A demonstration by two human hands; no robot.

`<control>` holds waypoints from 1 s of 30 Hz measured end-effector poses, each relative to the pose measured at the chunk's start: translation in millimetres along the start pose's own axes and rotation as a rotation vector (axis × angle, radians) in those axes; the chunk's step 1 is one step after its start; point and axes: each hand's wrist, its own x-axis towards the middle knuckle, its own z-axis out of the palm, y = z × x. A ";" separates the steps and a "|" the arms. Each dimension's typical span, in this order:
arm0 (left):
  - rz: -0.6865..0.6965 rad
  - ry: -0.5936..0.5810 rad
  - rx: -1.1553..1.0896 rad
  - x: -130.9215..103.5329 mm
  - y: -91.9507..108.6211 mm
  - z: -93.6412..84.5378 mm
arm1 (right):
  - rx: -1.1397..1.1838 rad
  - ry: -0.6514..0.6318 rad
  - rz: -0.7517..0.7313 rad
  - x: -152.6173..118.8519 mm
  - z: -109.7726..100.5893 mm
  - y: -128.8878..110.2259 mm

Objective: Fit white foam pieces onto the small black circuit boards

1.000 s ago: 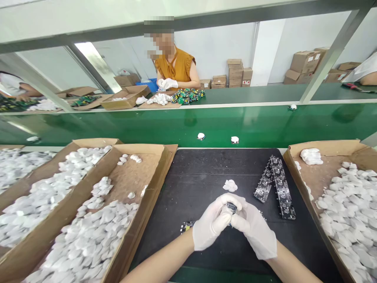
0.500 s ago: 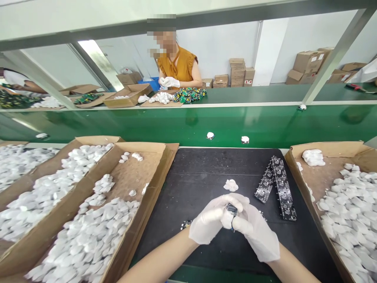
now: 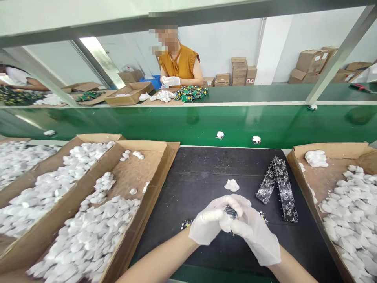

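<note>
Both hands wear white gloves and meet over the black mat (image 3: 200,165). My left hand (image 3: 209,222) and my right hand (image 3: 256,232) are closed around one small dark component with a white piece (image 3: 230,214); fingers hide much of it. Just beyond them lies a small white pad cluster (image 3: 231,185). Two black circuit board strips (image 3: 285,190) rest to the right, crossing at their far ends. Small parts (image 3: 186,224) show beside my left wrist, and more (image 3: 263,217) are partly hidden behind my right hand.
Cardboard trays of white pieces stand at left (image 3: 160,173) and right (image 3: 338,147). Beyond the mat runs a green belt (image 3: 176,125) carrying small white-topped parts (image 3: 220,135). Across it, a person in a mustard top (image 3: 184,63) works near a pile of green boards (image 3: 191,93).
The white-topped parts on the belt have moved right. My hands stay together in nearly the same place, and the held component has turned slightly between the fingers.
</note>
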 end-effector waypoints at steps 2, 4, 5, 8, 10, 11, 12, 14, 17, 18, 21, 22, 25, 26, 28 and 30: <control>0.008 -0.033 -0.004 0.0 2.0 1.1 | -0.009 0.007 0.004 1.4 0.8 1.9; 0.014 -0.019 0.062 0.1 5.1 3.8 | -0.013 0.033 0.002 3.1 1.1 4.9; 0.016 0.009 0.111 0.1 6.7 5.7 | -0.009 0.048 0.006 3.8 0.8 6.6; 0.025 0.120 0.218 -0.8 8.7 12.3 | 0.023 0.065 0.031 3.9 -2.8 11.3; 0.058 0.172 0.275 -2.4 7.2 15.5 | 0.073 0.058 0.045 2.5 -5.7 13.4; 0.082 0.195 0.311 -3.3 6.0 16.5 | 0.098 0.058 0.049 1.5 -6.4 13.9; 0.112 0.218 0.350 -4.2 4.8 16.9 | 0.123 0.059 0.052 0.6 -6.5 14.1; 0.177 0.266 0.441 -5.6 3.0 16.2 | 0.168 0.064 0.062 -1.2 -4.6 13.0; 0.260 0.262 0.503 -5.6 3.5 12.0 | 0.256 0.034 0.089 -2.4 -0.7 10.1; 0.285 0.240 0.534 -5.1 4.5 10.2 | 0.293 0.017 0.090 -2.3 -0.4 9.4; 0.387 0.215 0.785 -2.6 8.7 4.9 | 0.337 -0.006 0.071 -1.0 -3.6 8.9; 0.442 0.225 0.908 -1.7 10.2 3.5 | 0.312 0.000 0.062 -0.4 -5.7 8.7; 0.571 0.204 1.198 0.5 13.7 0.1 | 0.223 0.024 0.046 0.8 -11.9 6.2; 0.597 0.169 1.259 1.0 14.4 -0.8 | 0.161 0.040 0.045 0.7 -13.7 4.5; 0.626 0.104 1.328 1.4 14.8 -2.2 | -0.014 0.066 0.073 -0.2 -16.5 0.7; 0.637 0.070 1.326 1.1 14.2 -3.1 | -0.183 0.039 0.110 -1.3 -18.7 -2.5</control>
